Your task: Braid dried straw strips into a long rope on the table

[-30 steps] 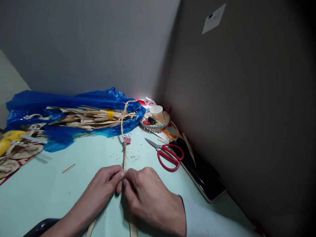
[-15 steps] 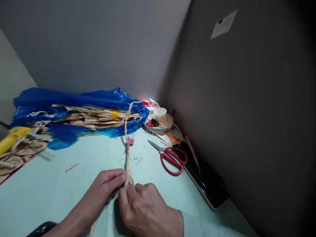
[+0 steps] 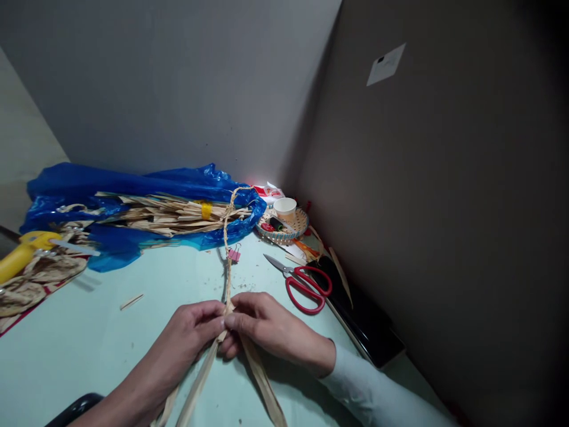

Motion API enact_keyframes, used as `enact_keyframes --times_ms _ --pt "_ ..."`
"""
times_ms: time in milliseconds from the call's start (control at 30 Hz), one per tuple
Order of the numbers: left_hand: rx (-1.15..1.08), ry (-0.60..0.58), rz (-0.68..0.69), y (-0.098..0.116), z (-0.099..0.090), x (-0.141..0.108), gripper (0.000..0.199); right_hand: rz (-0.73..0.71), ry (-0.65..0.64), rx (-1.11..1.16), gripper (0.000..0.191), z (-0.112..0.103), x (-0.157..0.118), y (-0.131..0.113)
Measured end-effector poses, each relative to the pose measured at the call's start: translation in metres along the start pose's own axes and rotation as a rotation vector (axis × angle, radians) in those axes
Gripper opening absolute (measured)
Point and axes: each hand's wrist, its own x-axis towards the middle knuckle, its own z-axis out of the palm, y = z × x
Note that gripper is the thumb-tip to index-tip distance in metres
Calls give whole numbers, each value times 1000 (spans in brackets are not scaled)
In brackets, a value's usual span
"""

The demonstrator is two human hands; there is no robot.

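Observation:
A braid of dried, straw-coloured strips (image 3: 229, 276) runs from the blue bag toward me, with a pink binder clip (image 3: 233, 255) on it. My left hand (image 3: 193, 332) pinches the near end of the braid between thumb and fingers. Close against it, my right hand (image 3: 267, 326) is closed on the same spot, its thumb on top and fingertips partly hidden beneath. Loose strips fan out below the hands: one pale strip (image 3: 200, 379) at centre left, another strip (image 3: 263, 382) at right, and one partly behind the left wrist.
Red-handled scissors (image 3: 306, 289) lie right of the braid, beside a black flat device (image 3: 368, 326). A blue plastic bag (image 3: 120, 178) holds a bundle of dry strips (image 3: 173, 214). Behind are a woven basket (image 3: 282, 237) and paper cup (image 3: 285, 207); a yellow glue gun (image 3: 22, 255) is left.
My right hand has turned from knuckles-up over the strips to a thumb-on-top pinch, moving slightly up the braid. The loose strips now show spread below. The view has shifted slightly.

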Motion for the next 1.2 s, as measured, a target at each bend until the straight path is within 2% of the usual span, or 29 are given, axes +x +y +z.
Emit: enact_keyframes --times_ms 133,300,600,833,967,1100,1200 --pt "111 27 39 -1 -3 2 19 19 53 -150 22 5 -1 -1" --pt "275 42 71 -7 -7 3 21 -48 129 -357 30 3 0 -6" --pt "652 85 127 -2 -4 -4 35 -98 252 -208 33 11 4 14" --pt "866 173 180 5 -1 -12 38 -121 284 -228 34 10 2 15" --pt "897 196 319 -4 10 -19 36 -138 265 -179 31 12 1 14" --pt "1045 209 528 -19 17 -22 31 -111 231 -57 29 10 0 8" --pt "1140 189 621 -29 19 -21 26 -73 186 41 25 10 -1 4"
